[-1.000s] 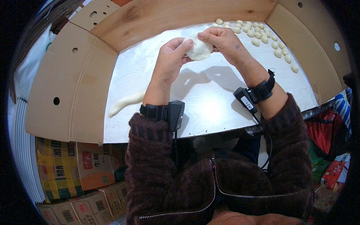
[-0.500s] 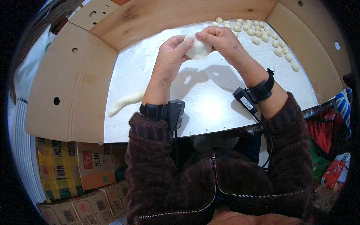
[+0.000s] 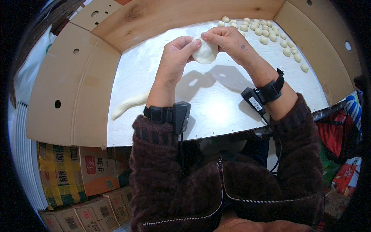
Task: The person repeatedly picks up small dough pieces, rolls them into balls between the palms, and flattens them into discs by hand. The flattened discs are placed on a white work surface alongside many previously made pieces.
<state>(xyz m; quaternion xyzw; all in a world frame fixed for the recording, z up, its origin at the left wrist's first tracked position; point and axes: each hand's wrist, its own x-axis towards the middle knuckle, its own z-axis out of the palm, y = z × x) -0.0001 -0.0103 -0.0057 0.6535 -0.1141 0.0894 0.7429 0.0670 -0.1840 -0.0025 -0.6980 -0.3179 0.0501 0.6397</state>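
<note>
A round, flattened piece of white dough hangs above the floured white board. My left hand pinches its upper left edge between thumb and fingers. At its upper right edge, my right hand grips it the same way. Below the hands, their shadows fall on the board. A long rope of dough lies on the board's left side, partly hidden behind my left forearm. At the far right, several small dough balls sit in loose rows.
A wooden panel closes the back, with cardboard walls standing left and right. Each wrist wears a black strap with a small box and cable. Stacked cartons stand below on the left; bags hang at the right.
The dough piece hangs slightly lower and looks a little narrower between my hands. Both hands keep their pinch and have barely moved.
</note>
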